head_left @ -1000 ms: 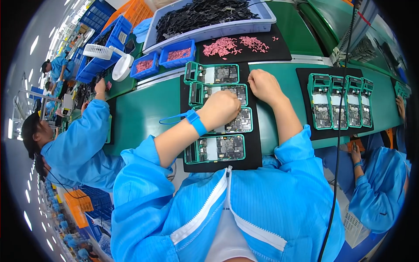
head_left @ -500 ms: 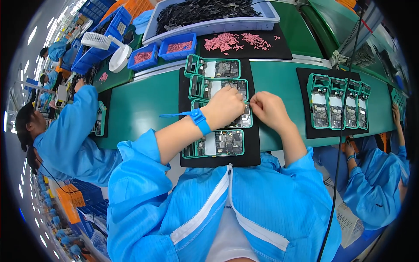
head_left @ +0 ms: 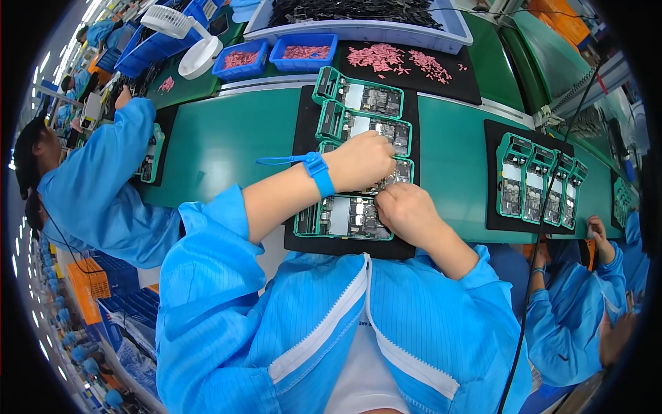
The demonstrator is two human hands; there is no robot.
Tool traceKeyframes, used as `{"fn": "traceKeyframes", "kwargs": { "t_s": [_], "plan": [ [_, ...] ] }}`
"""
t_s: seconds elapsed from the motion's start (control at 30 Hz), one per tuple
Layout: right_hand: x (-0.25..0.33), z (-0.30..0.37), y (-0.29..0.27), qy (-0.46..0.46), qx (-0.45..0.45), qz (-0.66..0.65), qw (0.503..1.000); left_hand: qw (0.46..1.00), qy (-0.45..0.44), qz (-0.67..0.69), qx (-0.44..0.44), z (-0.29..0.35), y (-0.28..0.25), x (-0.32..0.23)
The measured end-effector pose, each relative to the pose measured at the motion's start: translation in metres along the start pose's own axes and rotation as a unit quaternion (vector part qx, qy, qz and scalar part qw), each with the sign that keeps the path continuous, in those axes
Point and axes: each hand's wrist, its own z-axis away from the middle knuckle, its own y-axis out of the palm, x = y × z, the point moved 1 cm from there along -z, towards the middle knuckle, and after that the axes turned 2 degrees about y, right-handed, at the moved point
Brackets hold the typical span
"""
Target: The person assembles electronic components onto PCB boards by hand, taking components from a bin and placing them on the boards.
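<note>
Several green-framed device housings with circuit boards lie in a column on a black mat (head_left: 303, 124) before me. My left hand (head_left: 360, 162), with a blue wrist strap (head_left: 317, 174), is bent over the third housing (head_left: 405, 172) from the far end, hiding much of its board. Its fingers are curled together. My right hand (head_left: 408, 212) touches the right end of the nearest housing (head_left: 341, 217), close below the left hand. Thumb and fingers there are pinched. Whatever either hand may hold is hidden or too small to make out.
Blue bins (head_left: 303, 62) and a black mat (head_left: 462, 86) carry small pink pieces. Behind them stands a pale tub (head_left: 441, 43) of black parts. More housings (head_left: 534, 179) lie to the right. A black cable (head_left: 541, 231) hangs at the right. Co-workers (head_left: 103, 186) sit on both sides.
My right hand has moved nearer and left, from the third housing's right edge to the nearest housing. My left hand stays over the third housing. The whole view has shifted slightly.
</note>
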Motion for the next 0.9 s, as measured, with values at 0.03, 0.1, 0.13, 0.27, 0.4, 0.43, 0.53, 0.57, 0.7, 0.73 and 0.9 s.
{"fn": "traceKeyframes", "kwargs": {
  "t_s": [0.03, 0.1, 0.13, 0.27, 0.4, 0.43, 0.53, 0.57, 0.7, 0.73, 0.9],
  "plan": [
    [0.001, -0.001, -0.002, -0.012, 0.019, 0.027, 0.999, 1.0, -0.002, 0.013, 0.005, 0.001, 0.0, 0.001],
    [0.006, -0.004, -0.005, -0.025, 0.039, 0.055, 0.997, 1.0, -0.005, 0.02, 0.014, 0.003, -0.001, 0.004],
    [0.009, -0.006, -0.005, -0.03, 0.06, 0.081, 0.994, 0.999, -0.006, 0.028, 0.024, 0.002, -0.003, 0.006],
    [0.014, -0.005, -0.01, -0.047, 0.075, 0.098, 0.991, 0.997, -0.03, 0.065, -0.004, 0.002, -0.012, 0.011],
    [0.012, 0.005, -0.013, -0.045, 0.08, 0.083, 0.992, 0.997, -0.029, 0.051, -0.04, 0.001, -0.031, 0.042],
    [0.01, 0.008, -0.013, -0.054, 0.083, 0.074, 0.992, 0.997, -0.043, 0.043, -0.041, -0.002, -0.039, 0.051],
    [0.01, 0.003, -0.021, -0.087, 0.108, 0.073, 0.988, 0.99, -0.108, 0.05, -0.072, -0.007, -0.051, 0.088],
    [0.007, 0.0, -0.02, -0.081, 0.124, 0.059, 0.987, 0.985, -0.138, 0.051, -0.092, -0.009, -0.051, 0.103],
    [-0.023, -0.031, -0.033, -0.004, 0.143, -0.104, 0.984, 0.976, -0.218, 0.009, 0.021, -0.032, -0.033, 0.157],
    [-0.039, -0.042, -0.035, 0.021, 0.101, -0.16, 0.982, 0.975, -0.217, 0.013, 0.051, -0.044, -0.023, 0.165],
    [-0.121, -0.089, -0.027, 0.255, -0.078, -0.145, 0.953, 0.969, -0.229, -0.028, 0.09, -0.07, 0.016, 0.185]
  ]
}}
